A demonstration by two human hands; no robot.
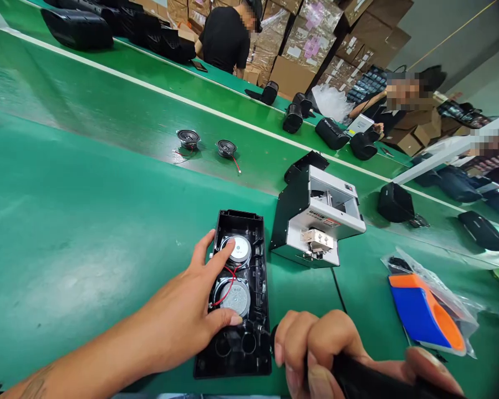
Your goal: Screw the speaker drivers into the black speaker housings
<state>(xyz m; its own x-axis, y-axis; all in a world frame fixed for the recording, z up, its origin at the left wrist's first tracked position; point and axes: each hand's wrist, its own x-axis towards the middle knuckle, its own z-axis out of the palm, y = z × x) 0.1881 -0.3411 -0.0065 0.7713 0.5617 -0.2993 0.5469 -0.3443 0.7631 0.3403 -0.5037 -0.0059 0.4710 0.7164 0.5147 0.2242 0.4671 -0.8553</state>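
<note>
A long black speaker housing (258,343) lies with its inside facing up on the green table. Two round speaker drivers sit in it, an upper one (240,252) and a lower one (236,297), with red wires (232,284) running between them. My left hand (199,293) is spread over the housing's left side, a finger on the upper driver and the thumb at the lower driver's edge. My right hand (324,349) is wrapped round a black power screwdriver (370,379). Its tip reaches inside the housing, just below and right of the lower driver.
A small screw-feeding machine (316,216) stands right of the housing. Further right lie a blue and orange scoop-like piece (426,313) and a plastic bag (444,282). Two loose drivers (188,139) rest beyond. Black housings (77,27) line the far side, where people work near stacked cartons (293,72).
</note>
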